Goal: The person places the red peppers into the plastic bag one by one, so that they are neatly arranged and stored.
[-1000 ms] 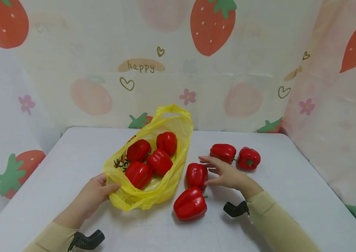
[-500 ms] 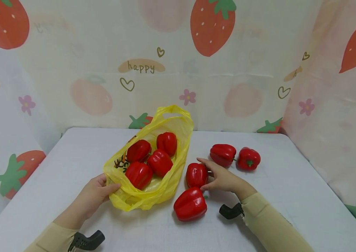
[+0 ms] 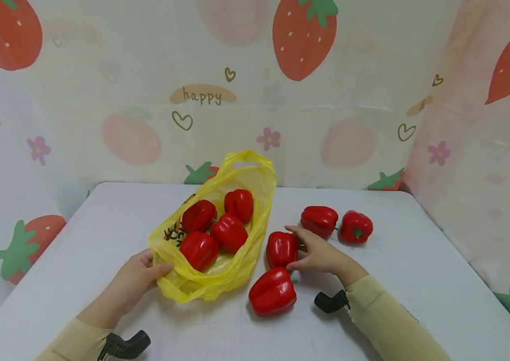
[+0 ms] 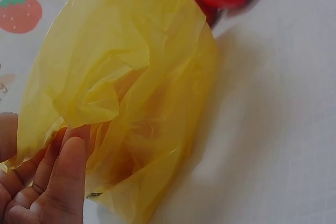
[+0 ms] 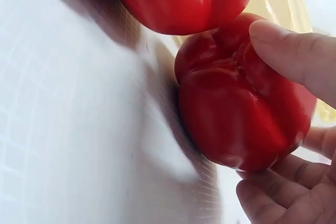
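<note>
My left hand [image 3: 139, 276] pinches the near left edge of a yellow plastic bag [image 3: 182, 288], which lies with its mouth open towards me. Several red bell peppers [image 3: 229, 233] sit inside it. Thumb and fingers of my right hand [image 3: 322, 253] grip a bell pepper [image 5: 241, 103] just right of the bag; in the right wrist view the thumb presses one side and the fingers curl under the other. Right up against it, nearer to me, lies another bell pepper [image 3: 273, 293] with a green stem. In the left wrist view the bag [image 4: 152, 77] hides its contents.
Two more bell peppers, one on its side [image 3: 319, 220] and one with its stem facing me [image 3: 356, 227], lie at the back right of the white table [image 3: 417, 281]. A strawberry-print cloth [image 3: 354, 90] rises behind the table and at both sides.
My right hand has come left and closed its thumb and fingers on the bell pepper, which has shifted slightly away from me. The left hand and the bag stay put.
</note>
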